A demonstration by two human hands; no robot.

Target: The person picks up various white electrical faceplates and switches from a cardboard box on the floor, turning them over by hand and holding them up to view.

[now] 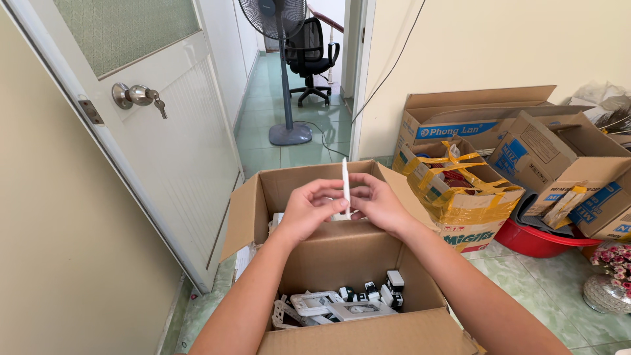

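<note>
Two bare forearms reach up from the six o'clock edge and meet over one open cardboard box on the tiled floor. Inside it, toward six o'clock, lies a jumble of white wall-switch plates and small black-and-white switch modules, too tangled to count. Both hands are above the box at twelve o'clock of its opening: the left hand and the right hand each curl their fingers closed on one thin white plate, held edge-on and upright between them. At three o'clock stand four more cardboard boxes.
</note>
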